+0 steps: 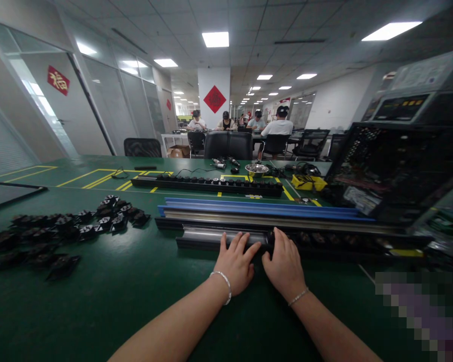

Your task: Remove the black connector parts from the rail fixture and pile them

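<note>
A long black channel rail (198, 241) with a shiny grey inner face lies across the green table in front of me. My left hand (235, 261) rests on its near edge, fingers spread over the channel and holding nothing. Just right of it, my right hand (286, 261) has its thumb and fingers around a small black part (271, 238) seated in the channel; the fingers partly hide it. More dark round parts (319, 239) sit in a row in the rail to the right. Many loose black square-based parts (111, 216) lie in a group at left.
Behind the rail lie a blue rail (249, 205) and another filled black rail (207, 185). Farther back are a metal bowl (256, 169) and a yellow tray (308, 182). An open computer case (392, 171) stands at right, and a dark panel (11, 193) lies far left. Several people sit beyond.
</note>
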Available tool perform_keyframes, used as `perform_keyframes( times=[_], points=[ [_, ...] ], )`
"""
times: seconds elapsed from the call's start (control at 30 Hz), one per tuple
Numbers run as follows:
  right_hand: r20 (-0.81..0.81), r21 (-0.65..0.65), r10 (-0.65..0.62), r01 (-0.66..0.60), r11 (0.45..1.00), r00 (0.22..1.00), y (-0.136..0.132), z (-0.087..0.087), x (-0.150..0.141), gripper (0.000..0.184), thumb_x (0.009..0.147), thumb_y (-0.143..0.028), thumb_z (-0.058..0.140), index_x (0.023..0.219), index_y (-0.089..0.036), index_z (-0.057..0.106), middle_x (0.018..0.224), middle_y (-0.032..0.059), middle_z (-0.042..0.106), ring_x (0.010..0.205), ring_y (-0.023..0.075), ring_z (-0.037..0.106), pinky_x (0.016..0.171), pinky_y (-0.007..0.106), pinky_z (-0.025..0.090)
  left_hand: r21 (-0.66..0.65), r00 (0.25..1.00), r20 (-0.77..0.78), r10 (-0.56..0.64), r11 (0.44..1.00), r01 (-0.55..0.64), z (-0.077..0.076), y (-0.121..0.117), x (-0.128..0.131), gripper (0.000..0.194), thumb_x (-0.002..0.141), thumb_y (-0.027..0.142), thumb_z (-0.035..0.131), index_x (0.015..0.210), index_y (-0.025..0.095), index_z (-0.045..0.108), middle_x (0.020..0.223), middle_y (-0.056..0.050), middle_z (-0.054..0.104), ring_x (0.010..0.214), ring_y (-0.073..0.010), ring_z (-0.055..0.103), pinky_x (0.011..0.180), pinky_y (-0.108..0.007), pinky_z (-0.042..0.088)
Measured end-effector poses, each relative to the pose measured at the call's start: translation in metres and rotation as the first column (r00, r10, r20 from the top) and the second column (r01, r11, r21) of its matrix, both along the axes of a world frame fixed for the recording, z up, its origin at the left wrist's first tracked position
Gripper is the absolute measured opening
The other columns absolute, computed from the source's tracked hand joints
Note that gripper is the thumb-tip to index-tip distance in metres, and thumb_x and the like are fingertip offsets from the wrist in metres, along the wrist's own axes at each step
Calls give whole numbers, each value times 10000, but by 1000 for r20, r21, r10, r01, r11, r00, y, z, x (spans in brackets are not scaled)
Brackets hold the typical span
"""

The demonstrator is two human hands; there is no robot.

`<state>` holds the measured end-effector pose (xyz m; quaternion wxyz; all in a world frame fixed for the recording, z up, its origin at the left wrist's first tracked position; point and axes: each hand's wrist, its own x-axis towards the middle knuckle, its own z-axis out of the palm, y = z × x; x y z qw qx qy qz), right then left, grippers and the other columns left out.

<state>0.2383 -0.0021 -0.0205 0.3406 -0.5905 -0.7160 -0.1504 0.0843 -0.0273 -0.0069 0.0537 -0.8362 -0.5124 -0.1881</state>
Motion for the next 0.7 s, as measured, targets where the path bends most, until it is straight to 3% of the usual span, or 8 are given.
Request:
perform_keyframes(
  times=[0.43, 0.7],
  points=[
    [29, -17, 77, -76, 997, 997, -1, 1, -2, 544, 763, -119, 400, 1306, -76, 398, 1262, 186, 541, 1186, 266, 493, 1028, 470, 343, 23, 1000, 0, -2, 1000, 2, 0, 0, 0, 529, 819, 325, 516, 1329, 391, 396, 1437, -90, 357, 1329, -305, 275, 1051, -671, 97],
    [-8, -2, 189, -189, 982, 982, -1, 0, -5, 620, 758, -72, 364, 1376, -66, 311, 1322, 190, 492, 1247, 253, 443, 1034, 463, 375, 31, 1000, -2, 9, 999, -9, -4, 2, 1, 571, 799, 328, 548, 1334, 430, 377, 1481, -78, 286, 1332, -326, 273, 1046, -668, 105]
  ],
)
